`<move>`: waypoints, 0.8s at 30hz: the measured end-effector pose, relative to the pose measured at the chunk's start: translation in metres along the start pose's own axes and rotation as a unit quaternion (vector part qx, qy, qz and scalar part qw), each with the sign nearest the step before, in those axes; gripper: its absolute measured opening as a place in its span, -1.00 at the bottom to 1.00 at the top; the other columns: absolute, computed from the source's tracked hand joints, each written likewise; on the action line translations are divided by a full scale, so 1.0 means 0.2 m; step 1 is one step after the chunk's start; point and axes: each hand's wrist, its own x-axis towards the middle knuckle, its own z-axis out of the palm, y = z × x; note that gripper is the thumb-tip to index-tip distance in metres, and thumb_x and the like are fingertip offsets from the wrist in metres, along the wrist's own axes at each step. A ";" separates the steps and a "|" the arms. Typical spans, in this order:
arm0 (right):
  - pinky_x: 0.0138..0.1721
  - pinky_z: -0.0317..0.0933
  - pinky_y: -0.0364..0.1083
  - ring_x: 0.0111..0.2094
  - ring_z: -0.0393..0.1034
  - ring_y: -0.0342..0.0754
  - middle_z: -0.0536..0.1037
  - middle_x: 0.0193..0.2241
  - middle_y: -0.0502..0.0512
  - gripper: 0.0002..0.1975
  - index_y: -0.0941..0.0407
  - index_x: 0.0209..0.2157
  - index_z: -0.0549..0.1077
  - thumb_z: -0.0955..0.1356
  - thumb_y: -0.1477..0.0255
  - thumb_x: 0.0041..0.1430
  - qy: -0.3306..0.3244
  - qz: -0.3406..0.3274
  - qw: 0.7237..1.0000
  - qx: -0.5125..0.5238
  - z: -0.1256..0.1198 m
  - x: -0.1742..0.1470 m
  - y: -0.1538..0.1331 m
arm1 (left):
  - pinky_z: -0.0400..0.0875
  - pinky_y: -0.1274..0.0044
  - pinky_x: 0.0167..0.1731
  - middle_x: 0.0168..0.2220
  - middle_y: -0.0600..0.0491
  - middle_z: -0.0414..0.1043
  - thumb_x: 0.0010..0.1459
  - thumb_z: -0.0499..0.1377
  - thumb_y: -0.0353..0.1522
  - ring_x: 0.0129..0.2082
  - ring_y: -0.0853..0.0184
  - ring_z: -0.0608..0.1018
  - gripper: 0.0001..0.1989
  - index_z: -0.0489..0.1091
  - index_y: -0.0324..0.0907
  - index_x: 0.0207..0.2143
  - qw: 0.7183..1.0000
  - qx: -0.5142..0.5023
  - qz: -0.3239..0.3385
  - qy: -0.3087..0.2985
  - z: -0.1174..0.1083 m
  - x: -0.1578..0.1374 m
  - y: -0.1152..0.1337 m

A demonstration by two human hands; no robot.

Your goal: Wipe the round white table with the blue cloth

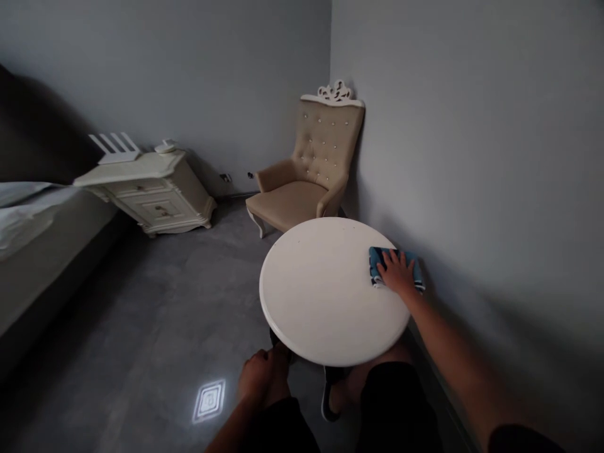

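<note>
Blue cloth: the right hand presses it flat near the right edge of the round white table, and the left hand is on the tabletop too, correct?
Not quite. The head view shows the left hand off the round white table, closed below its near edge. The right hand does press the blue cloth flat near the right edge.
</note>
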 end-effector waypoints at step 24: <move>0.56 -0.46 0.62 0.62 -0.14 0.46 0.28 0.57 0.12 -0.37 -0.09 0.48 0.44 0.25 -0.01 0.54 -0.029 -0.372 0.920 0.119 0.17 0.52 -2.20 | 0.54 0.32 -0.03 0.05 -0.23 0.75 0.54 -0.05 -0.08 0.14 -0.08 0.73 -0.44 0.71 -0.11 -0.07 0.998 -0.025 -0.044 -0.047 -0.04 0.14 0.04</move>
